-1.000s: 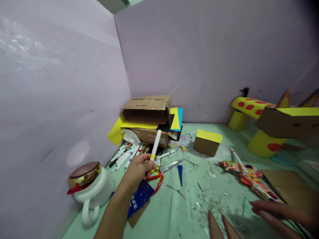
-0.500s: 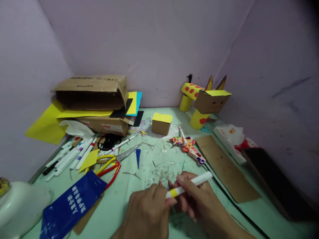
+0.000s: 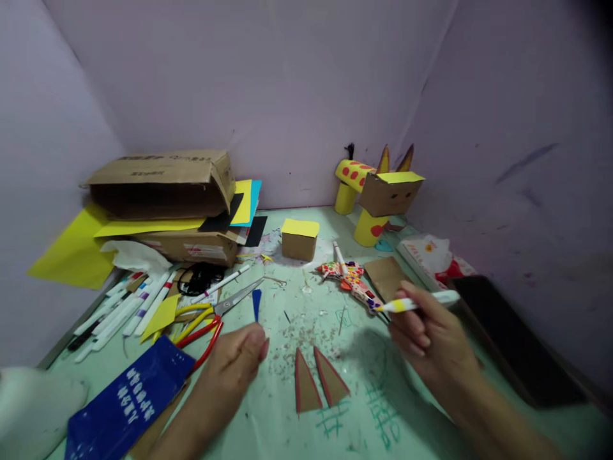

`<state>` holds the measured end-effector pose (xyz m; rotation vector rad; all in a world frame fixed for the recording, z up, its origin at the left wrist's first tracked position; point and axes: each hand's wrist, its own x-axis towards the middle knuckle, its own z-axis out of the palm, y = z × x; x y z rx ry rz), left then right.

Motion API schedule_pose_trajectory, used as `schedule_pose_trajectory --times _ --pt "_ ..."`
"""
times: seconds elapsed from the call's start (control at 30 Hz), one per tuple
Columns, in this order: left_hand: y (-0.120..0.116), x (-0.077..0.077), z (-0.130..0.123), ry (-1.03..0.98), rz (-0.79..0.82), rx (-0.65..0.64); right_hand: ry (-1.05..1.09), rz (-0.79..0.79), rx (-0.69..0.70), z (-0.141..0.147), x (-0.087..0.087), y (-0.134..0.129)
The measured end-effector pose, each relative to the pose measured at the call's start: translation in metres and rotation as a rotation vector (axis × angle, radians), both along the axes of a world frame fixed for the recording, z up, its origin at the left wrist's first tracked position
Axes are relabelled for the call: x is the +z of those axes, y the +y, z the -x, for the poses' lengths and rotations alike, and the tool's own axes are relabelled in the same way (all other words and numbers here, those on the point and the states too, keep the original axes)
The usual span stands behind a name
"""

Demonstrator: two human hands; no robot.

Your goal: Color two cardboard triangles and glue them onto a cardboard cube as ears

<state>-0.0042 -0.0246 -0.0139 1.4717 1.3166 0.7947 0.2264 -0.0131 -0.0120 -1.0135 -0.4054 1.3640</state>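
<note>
In my right hand (image 3: pixel 426 326) is a white marker (image 3: pixel 405 305) with a yellow band, its bare yellow tip pointing left. My left hand (image 3: pixel 237 361) is closed beside the scissors, its thumb pressed on the curled fingers; whatever it holds, if anything, is hidden. Between my hands two pointed cardboard triangles lie flat, the left piece (image 3: pixel 306 386) and the right piece (image 3: pixel 331 378), both edged in red. Farther back stands a small cardboard box (image 3: pixel 299 248) with a yellow top.
Red-and-yellow-handled scissors (image 3: pixel 218 316) lie open at left, near several markers (image 3: pixel 127 313) and a blue packet (image 3: pixel 131 396). Stacked cardboard boxes (image 3: pixel 163 172) stand behind. At back right is a spotted yellow cardboard animal (image 3: pixel 390 195). A patterned glue gun (image 3: pixel 352 278) and a dark tray-like object (image 3: pixel 512 345) lie at right.
My hands have moved apart, and the marker's tip is now uncovered. My right hand carried the marker right and upward; my left hand moved left. The two cardboard triangles have come into view.
</note>
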Motion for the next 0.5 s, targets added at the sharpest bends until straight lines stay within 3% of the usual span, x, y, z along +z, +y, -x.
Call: schedule_pose_trajectory --times 0.17,0.23,0.3,0.4,0.5 --pt "0.002 0.001 -0.006 -0.465 0.338 0.089 -0.001 -0.013 0.151 0.013 -0.006 0.000" --pt "-0.004 0.001 -0.012 -0.559 0.435 0.093 -0.012 -0.021 0.188 0.019 -0.013 -0.003" --pt "-0.010 0.000 -0.016 -0.441 0.376 0.039 -0.026 -0.013 0.203 0.020 -0.020 -0.006" --pt "-0.014 -0.002 -0.016 -0.008 0.052 -0.029 -0.067 -0.015 0.192 0.014 -0.028 -0.010" --pt "-0.012 -0.006 -0.013 0.401 -0.127 0.048 -0.147 -0.009 0.186 0.008 -0.031 -0.014"
